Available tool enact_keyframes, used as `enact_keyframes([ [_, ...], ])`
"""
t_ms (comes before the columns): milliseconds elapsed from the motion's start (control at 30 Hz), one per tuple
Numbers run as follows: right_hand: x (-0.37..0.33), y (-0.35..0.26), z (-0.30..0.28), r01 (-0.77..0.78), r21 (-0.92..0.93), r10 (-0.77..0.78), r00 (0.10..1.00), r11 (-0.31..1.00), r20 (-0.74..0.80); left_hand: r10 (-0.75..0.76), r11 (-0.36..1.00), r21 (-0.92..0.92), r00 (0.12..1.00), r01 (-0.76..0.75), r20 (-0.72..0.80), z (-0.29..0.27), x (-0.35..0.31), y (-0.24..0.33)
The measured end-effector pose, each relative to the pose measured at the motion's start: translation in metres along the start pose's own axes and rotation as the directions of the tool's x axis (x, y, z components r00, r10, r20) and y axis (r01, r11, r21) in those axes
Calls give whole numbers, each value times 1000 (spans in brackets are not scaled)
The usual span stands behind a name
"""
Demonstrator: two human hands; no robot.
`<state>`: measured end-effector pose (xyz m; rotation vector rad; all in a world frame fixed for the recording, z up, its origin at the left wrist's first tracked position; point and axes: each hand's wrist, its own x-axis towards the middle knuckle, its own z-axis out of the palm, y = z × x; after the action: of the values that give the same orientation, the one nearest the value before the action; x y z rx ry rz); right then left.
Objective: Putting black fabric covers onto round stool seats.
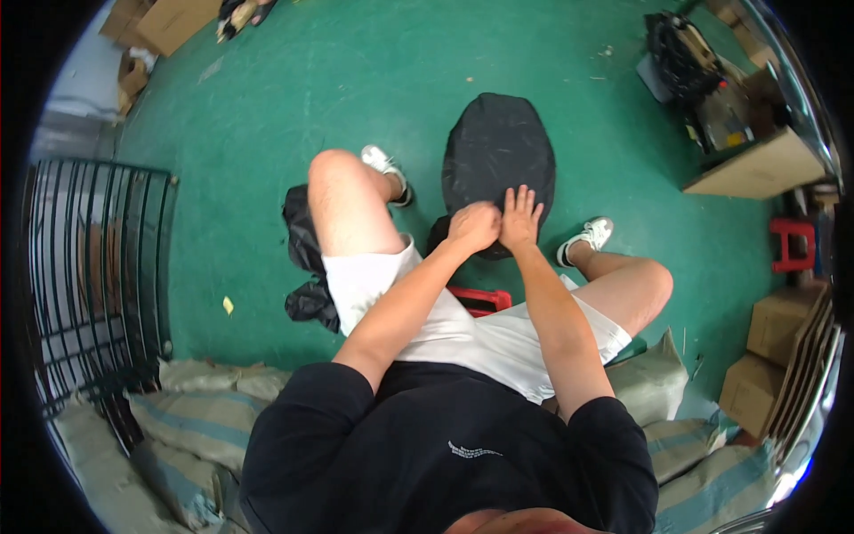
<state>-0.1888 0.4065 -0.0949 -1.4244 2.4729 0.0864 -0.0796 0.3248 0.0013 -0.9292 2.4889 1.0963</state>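
Note:
Between my feet stands a large rounded bundle (498,147) wrapped in black, slightly creased fabric. My right hand (520,218) lies flat on its near end, fingers spread. Beside it, my left hand (476,224) is closed in a fist against the bundle's near left edge. What that fist grips, if anything, is hidden, though dark fabric bunches next to it. The two hands are close together, almost touching at the thumbs. I sit with knees apart over a red plastic stool (480,300), mostly covered by my legs.
Black plastic bags (307,303) lie by my left leg. A dark metal rack (102,276) stands at left. Woven sacks (205,418) are piled behind me. Cardboard boxes (756,392) and another red stool (792,245) are at right. A black-bagged bin (680,62) stands far right.

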Motion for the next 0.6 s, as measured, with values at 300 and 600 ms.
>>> enact_keyframes([
  [300,4,8,18,226,80,-213,966,971,-148,41,962,47,-26,-269,-999,-164,-151,-74],
  [600,-2,-2,13,206,142,-197,977,968,-78,-812,512,-727,534,458,-235,93,-168,-358],
])
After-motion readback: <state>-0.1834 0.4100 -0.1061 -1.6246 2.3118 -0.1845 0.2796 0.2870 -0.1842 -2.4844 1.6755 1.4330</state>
